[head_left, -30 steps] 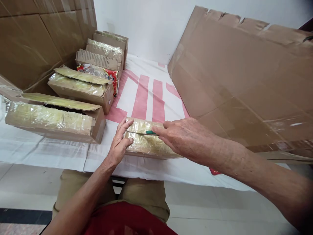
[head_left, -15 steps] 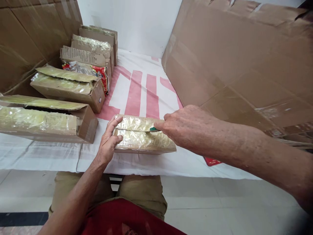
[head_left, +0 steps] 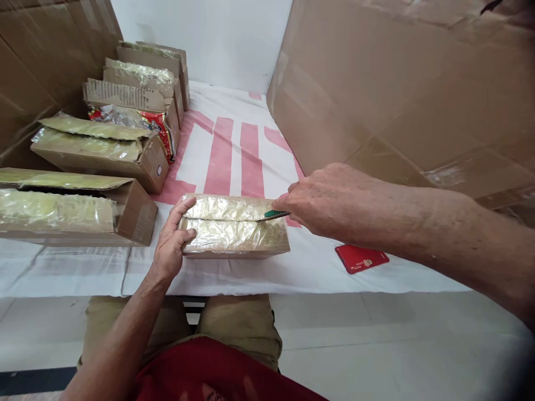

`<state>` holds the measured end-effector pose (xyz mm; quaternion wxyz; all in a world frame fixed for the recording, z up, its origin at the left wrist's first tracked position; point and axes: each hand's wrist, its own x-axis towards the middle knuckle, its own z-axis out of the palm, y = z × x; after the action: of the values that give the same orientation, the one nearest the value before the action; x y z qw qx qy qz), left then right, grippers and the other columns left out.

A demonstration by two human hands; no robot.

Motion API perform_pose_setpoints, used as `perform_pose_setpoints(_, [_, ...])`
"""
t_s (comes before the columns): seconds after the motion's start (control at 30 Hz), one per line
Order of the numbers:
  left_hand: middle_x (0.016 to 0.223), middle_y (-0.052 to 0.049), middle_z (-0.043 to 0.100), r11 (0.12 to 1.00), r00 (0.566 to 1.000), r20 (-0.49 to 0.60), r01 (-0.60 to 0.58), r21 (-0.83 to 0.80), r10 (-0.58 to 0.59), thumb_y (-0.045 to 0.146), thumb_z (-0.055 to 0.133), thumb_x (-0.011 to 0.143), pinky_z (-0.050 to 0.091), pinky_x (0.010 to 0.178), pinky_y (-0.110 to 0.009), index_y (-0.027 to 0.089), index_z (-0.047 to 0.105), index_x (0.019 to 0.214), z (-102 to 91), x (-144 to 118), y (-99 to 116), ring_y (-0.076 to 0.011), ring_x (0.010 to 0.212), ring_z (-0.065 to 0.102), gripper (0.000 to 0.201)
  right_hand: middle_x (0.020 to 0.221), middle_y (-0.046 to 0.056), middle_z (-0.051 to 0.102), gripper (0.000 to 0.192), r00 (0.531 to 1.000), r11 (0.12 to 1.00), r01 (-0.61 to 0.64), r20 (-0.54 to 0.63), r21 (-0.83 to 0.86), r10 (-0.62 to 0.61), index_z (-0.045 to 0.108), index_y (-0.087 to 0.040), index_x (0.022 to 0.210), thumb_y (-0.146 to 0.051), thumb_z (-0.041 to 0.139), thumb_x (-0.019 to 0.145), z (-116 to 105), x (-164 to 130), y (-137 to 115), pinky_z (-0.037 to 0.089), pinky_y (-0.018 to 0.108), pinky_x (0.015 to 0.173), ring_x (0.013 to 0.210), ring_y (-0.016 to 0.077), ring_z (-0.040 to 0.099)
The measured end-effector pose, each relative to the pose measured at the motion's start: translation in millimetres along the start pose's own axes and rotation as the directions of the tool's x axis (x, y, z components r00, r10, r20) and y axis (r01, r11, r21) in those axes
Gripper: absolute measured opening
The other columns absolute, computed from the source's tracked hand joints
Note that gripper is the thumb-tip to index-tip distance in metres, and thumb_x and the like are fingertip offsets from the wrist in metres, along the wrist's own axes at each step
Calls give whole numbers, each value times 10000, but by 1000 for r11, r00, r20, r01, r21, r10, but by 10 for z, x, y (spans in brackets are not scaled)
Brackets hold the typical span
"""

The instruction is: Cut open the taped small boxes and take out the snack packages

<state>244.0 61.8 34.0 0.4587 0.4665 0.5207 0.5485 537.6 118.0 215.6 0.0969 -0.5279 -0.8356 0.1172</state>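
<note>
The taped carton (head_left: 234, 225) lies on the worktop (head_left: 292, 267) near its front edge. The left hand (head_left: 170, 245) clasps its 9 o'clock end — fingers curled over the top. The right hand (head_left: 330, 197) pinches a green-handled blade (head_left: 273, 214) at the 3 o'clock end of the seam. A red phone (head_left: 361, 258) rests at 4 o'clock.

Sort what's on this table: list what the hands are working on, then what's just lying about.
In hand:
taped box, steadied by the left hand
green-handled cutter, in the right hand, at the box's top seam

Lying about:
red phone
row of opened boxes
cardboard sheet
</note>
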Motion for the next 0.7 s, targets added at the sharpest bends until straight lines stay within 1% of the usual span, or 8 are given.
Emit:
perform_pose_setpoints(0.07, [1468,-23,645,1000,1000,-7,4,18,-4,304,652,707,373,1218,-518,281,694,1358,-2,-4,4,-368,1370,540,652,625,0,640,357,980,987,112,177,-119,-90,694,-228,716,-378,632,1034,-18,-14,-65,348,326,610,636,144,570])
perform_pose_setpoints(0.13, [1444,-30,656,999,1000,-7,-1,33,1,311,648,713,418,1178,-503,276,691,1359,0,-8,15,-361,1330,564,649,578,-8,601,291,935,946,216,330,-240,-130,700,-233,713,-253,660,1001,-50,-22,-176,349,335,626,617,150,555])
perform_pose_setpoints(0.2, [1424,-37,664,999,1000,-6,0,43,0,314,643,715,451,1143,-491,270,688,1360,7,-11,32,-354,1296,585,648,579,-17,606,244,900,889,263,427,-375,-85,733,-233,762,-68,665,927,-94,-30,-301,331,338,637,596,147,534])
perform_pose_setpoints(0.3, [1375,-41,688,999,1000,-15,14,39,-14,314,638,695,485,1102,-479,258,700,1341,31,-17,71,-344,1242,610,651,657,-31,668,410,857,767,309,514,-563,32,765,-214,867,154,619,762,-152,-59,-422,290,328,639,568,119,485])
perform_pose_setpoints(0.37, [1344,-41,700,999,999,-31,16,36,-15,314,643,682,502,1081,-468,256,715,1315,51,-21,97,-341,1222,616,640,696,-41,680,444,848,725,334,528,-603,48,765,-199,901,181,605,736,-166,-92,-436,273,323,640,562,96,446])
perform_pose_setpoints(0.53, [1361,-39,693,999,999,-30,27,24,-26,307,658,670,492,1099,-472,264,721,1305,63,-18,79,-348,1251,602,640,629,-58,590,388,872,736,311,489,-602,32,730,-184,852,163,586,758,-121,-114,-448,264,321,634,551,82,412])
perform_pose_setpoints(0.63, [1398,-37,675,1000,1000,-8,25,-11,-25,313,659,683,463,1133,-474,269,695,1343,48,-11,26,-344,1266,600,663,584,-28,584,284,894,803,287,447,-522,-29,682,-198,708,61,652,822,-79,-74,-428,297,327,643,598,127,517])
perform_pose_setpoints(0.7, [1393,-35,676,999,1000,-15,23,-24,-23,313,658,689,463,1133,-465,272,687,1352,50,-11,12,-338,1260,606,665,568,-19,580,271,911,864,282,400,-418,-103,681,-216,692,-60,653,911,-60,-85,-324,321,333,654,633,150,562])
